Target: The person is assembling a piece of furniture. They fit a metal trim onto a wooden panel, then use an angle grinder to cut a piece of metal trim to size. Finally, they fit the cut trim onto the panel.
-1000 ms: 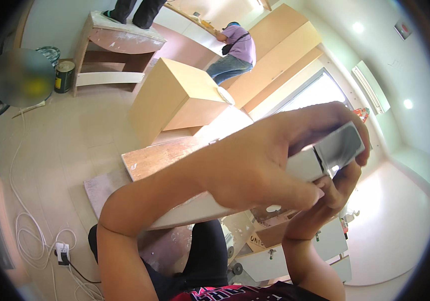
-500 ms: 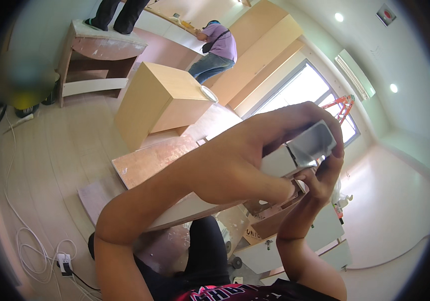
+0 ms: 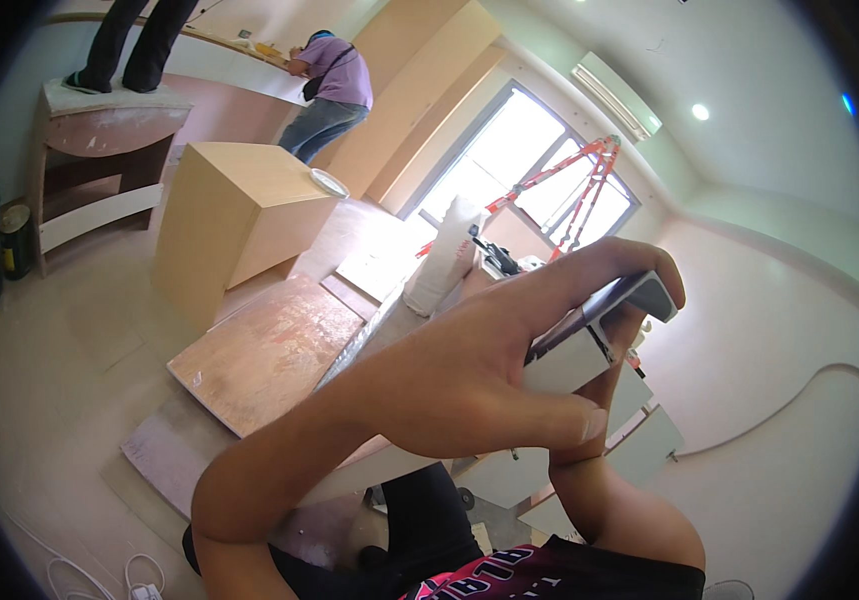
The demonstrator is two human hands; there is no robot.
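My left hand (image 3: 489, 365) reaches across the middle, its fingers curled over the top and its thumb below a short piece of metal channel (image 3: 634, 300). The piece has a silvery, angled lip and a pale side with a dark edge, and it is tilted. Behind it rises my right arm. Only a strip of my right hand (image 3: 625, 338) shows past the channel; its fingers are hidden, so its grip cannot be made out. Below my left forearm, a pale board edge (image 3: 369, 470) runs above my dark-trousered legs.
A wooden box cabinet (image 3: 239, 215) and a scuffed board (image 3: 264, 345) are on the floor ahead. Farther off, a person in a purple shirt (image 3: 334, 80) leans at a counter. Another stands on a worn stand (image 3: 114, 110). An orange stepladder (image 3: 589, 175) is by the window.
My view has swung right, bringing the stepladder and a white sack into sight. The channel has turned, now showing its lip and pale side; my right fingers, visible before, are hidden.
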